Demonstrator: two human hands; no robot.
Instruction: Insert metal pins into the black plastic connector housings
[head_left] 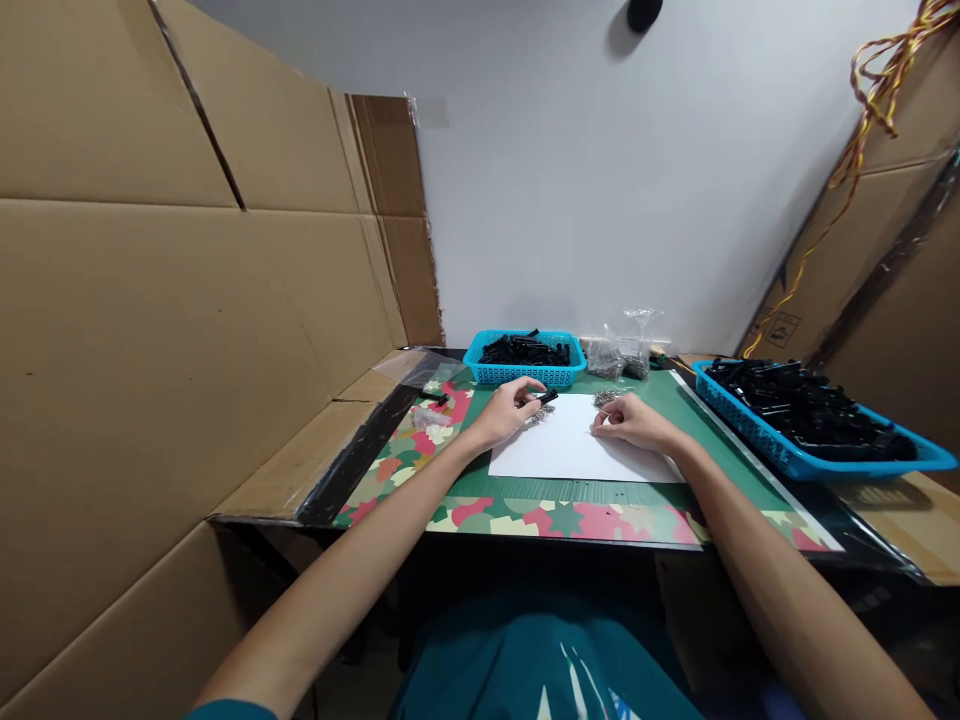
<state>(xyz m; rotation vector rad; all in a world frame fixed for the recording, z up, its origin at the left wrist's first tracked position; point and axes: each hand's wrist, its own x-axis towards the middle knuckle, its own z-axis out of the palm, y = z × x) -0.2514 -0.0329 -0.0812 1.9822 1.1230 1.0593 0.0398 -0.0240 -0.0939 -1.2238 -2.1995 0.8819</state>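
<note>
My left hand (510,411) is closed around a small black plastic piece (550,397), which sticks out past the fingertips to the right. Just below that piece lies a little heap of small metal parts (541,414) on a white sheet of paper (585,455). Over the right part of the sheet, my right hand (628,420) has its thumb and forefinger pinched together. Anything between those fingertips is too small to make out. A second heap of tiny metal parts (604,398) lies right behind my right hand.
A blue basket (525,376) of black pieces stands at the back, beside clear bags (619,355) of small metal parts. Another blue basket (795,455) of black pieces is at the right. Cardboard (187,330) walls the left side. A black piece (434,398) lies at the mat's left.
</note>
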